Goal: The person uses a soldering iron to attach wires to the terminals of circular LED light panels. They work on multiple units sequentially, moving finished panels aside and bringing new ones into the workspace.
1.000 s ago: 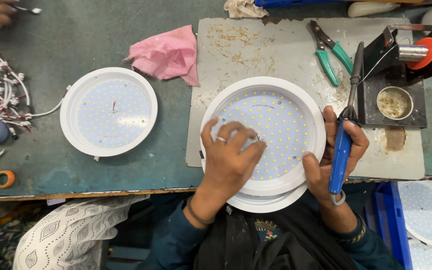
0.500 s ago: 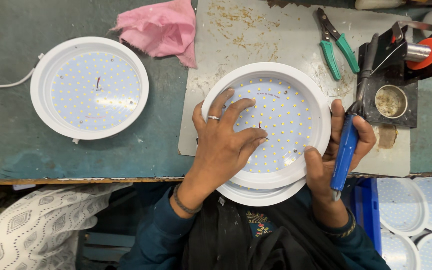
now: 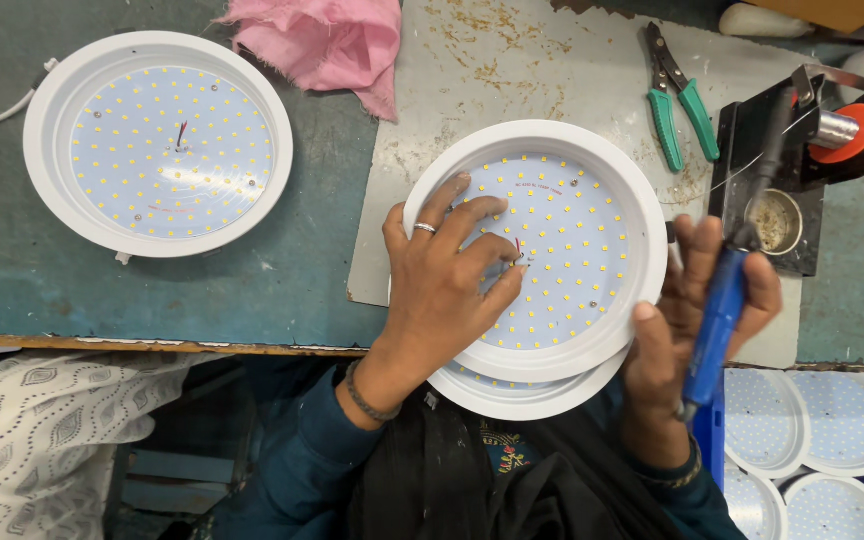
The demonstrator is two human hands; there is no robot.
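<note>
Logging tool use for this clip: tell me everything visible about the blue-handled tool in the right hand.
The soldering iron has a blue, plastic-looking handle and a dark upper shaft; its tip cannot be seen clearly. It stands nearly upright in the view, leaning slightly right, gripped by the right hand at the edge of the round white lamp. Its upper end reaches toward the small tin.

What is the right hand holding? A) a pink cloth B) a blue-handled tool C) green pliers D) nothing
B: the right hand grips a blue-handled tool beside the round white light, while the green pliers and pink cloth lie untouched on the table.
</note>
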